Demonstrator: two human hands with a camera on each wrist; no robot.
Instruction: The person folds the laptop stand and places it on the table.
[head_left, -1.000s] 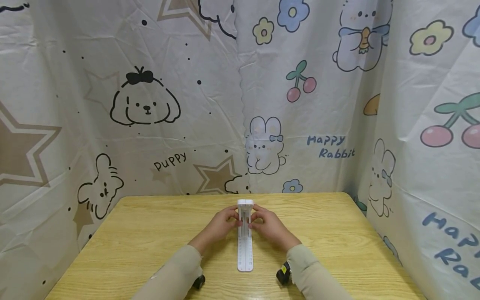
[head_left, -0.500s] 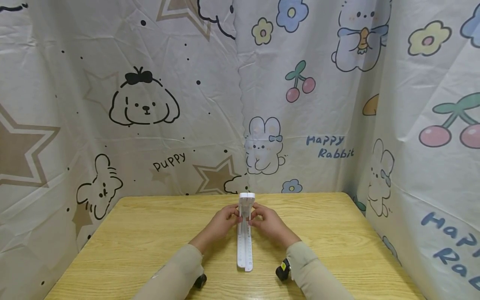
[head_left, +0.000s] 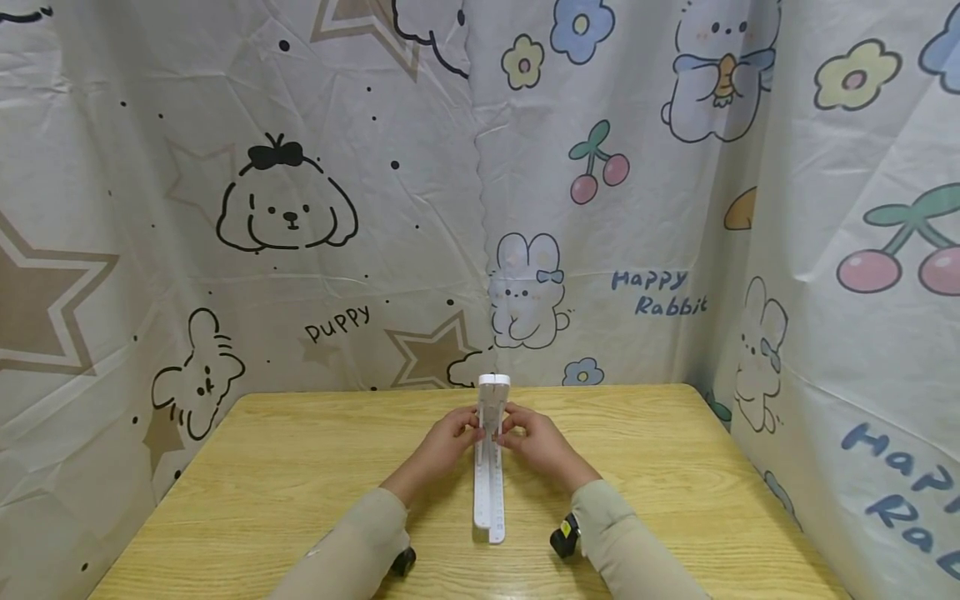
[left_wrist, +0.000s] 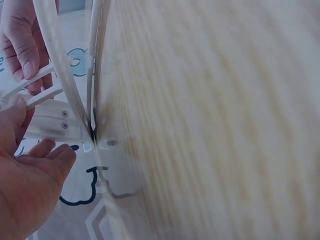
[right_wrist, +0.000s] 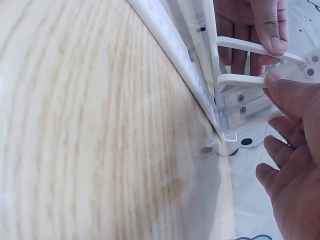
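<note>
A white plastic folding stand is upright at the middle of the table, its long, narrow rails running toward me. The left rail's near end lies a little farther back than the right one's. My left hand pinches the stand's left side between thumb and fingers. On the other side my right hand does likewise. In the right wrist view, the right thumb presses a slim white strut, and the left thumb lies on the matching strut. Small screws show on the stand's hinge blocks.
The wood-grain table extends to both sides of the arms. Behind it and to the sides hangs a patterned cloth, close to the table's back edge. A dark wrist camera sits under the right sleeve.
The stand's upper part has risen, and its top is higher in view. Its near ends, level before, are now offset, the left one farther back. Both hands have moved slightly up with it.
</note>
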